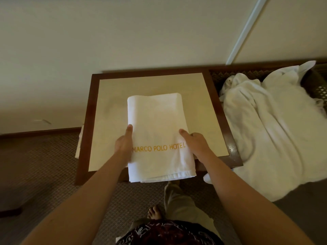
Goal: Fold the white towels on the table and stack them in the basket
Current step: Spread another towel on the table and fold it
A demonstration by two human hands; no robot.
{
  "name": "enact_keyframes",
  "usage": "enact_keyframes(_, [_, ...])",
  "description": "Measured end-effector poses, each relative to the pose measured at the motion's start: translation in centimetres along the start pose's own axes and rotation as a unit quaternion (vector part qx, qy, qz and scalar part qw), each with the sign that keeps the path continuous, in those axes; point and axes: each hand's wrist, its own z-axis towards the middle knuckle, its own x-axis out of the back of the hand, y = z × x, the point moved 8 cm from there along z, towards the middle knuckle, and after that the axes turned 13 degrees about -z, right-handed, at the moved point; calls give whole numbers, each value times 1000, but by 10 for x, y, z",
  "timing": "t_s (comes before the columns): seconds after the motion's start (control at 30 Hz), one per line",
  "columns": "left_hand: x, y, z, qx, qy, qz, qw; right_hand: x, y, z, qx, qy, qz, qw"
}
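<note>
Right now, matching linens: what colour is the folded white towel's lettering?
Golden yellow lettering, clearest in head view.

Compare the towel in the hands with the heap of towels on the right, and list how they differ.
The folded towel is a flat, neat rectangle; the towel heap is crumpled and unfolded. The folded towel lies on the table, its near end over the edge, gripped by the left hand and right hand; nothing touches the heap beside the table. Gold lettering shows on the folded towel, none on the heap. Both are white.
</note>
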Motion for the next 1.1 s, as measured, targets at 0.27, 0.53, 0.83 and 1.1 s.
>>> enact_keyframes(0.27, [-5, 11, 8, -117, 40, 172, 977, -1, -16, 6, 49, 49, -26, 997])
enact_keyframes(0.53, [-10, 23, 17, -142, 70, 218, 963, -1, -18, 36, 0, 32, -63, 997])
enact_keyframes(0.83, [-39, 75, 66, -143, 71, 258, 953, 13, -79, 86, 42, 90, -101, 990])
enact_keyframes(1.1, [-35, 69, 60, -167, 72, 234, 955, 13, -74, 74, 19, 79, -146, 986])
